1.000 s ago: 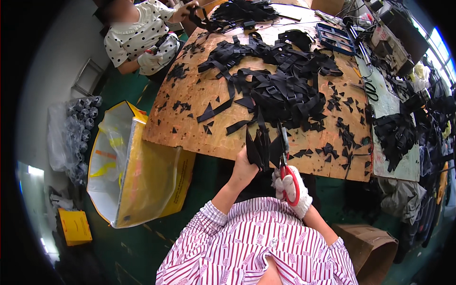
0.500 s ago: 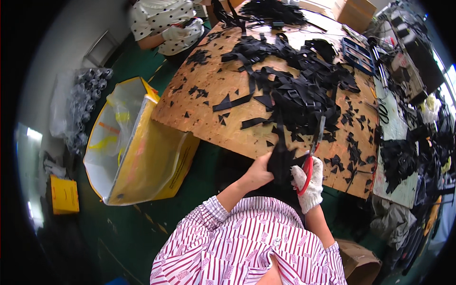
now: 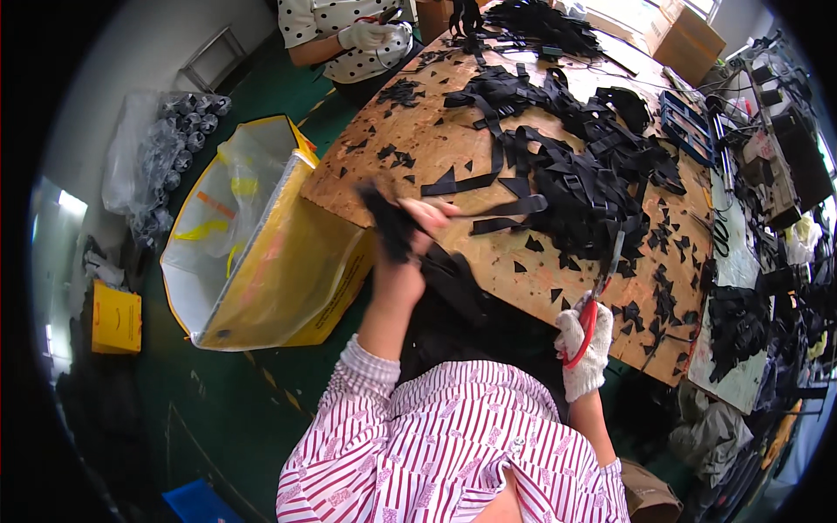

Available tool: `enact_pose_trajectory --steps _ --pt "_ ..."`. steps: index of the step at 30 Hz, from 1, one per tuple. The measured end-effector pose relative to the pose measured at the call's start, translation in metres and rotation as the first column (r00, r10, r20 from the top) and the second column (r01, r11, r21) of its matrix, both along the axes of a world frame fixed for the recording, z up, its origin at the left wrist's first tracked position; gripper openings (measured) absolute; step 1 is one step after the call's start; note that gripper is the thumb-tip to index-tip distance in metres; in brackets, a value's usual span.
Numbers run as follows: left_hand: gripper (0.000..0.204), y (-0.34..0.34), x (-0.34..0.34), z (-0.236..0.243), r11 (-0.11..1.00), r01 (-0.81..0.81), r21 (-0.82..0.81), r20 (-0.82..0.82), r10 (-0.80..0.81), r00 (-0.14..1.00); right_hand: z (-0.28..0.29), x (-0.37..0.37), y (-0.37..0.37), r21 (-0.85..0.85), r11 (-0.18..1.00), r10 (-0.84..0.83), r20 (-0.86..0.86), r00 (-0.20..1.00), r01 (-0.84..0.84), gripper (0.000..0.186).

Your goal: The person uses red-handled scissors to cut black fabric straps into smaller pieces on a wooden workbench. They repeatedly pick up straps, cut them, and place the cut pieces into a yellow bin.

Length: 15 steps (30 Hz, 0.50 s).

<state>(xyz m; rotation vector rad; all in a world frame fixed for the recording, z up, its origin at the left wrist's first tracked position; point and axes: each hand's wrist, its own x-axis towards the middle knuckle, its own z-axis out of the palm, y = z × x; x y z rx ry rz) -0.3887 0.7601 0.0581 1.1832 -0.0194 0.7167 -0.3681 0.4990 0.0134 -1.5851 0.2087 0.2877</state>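
My left hand (image 3: 402, 277) is raised at the table's left front corner, beside the yellow bag, blurred by motion and closed on black strap pieces (image 3: 388, 227); a loose strap trails from it to the right. My right hand (image 3: 582, 357), in a white knit glove, grips red-handled scissors (image 3: 592, 309) with the blades pointing up at the front of the wooden table (image 3: 523, 292). Behind both hands lies a tangled heap of black straps (image 3: 584, 179), with small black triangular offcuts scattered around it.
A tall yellow open bag (image 3: 279, 261) stands left of the table, near plastic-wrapped bundles (image 3: 174, 148). A co-worker in a dotted top (image 3: 309, 26) works at the far left. A blue tray (image 3: 684, 131), a cardboard box (image 3: 684, 44) and a side board with more straps (image 3: 732, 331) are at right.
My left hand has lifted and swung left with the black pieces, away from the scissors. My right hand has moved slightly right, still holding them. The view has also shifted.
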Motion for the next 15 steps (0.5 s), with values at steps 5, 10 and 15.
enact_pose_trajectory --steps 5,10,15 --pt "0.013 0.064 -0.009 0.043 0.987 -0.077 -0.142 0.282 0.115 0.952 -0.024 -0.011 -0.016 0.056 0.998 -0.027 -0.037 0.999 0.029 0.036" --pt "0.039 0.089 0.018 0.012 0.820 -0.230 0.524 -0.277 0.420 0.864 -0.018 -0.017 -0.009 0.023 0.998 -0.051 -0.050 0.997 0.052 0.033" --pt "0.041 0.076 0.076 -0.054 0.558 -0.036 0.829 -0.338 0.552 0.762 -0.011 -0.017 -0.007 -0.034 0.999 -0.022 -0.091 0.996 0.019 0.032"
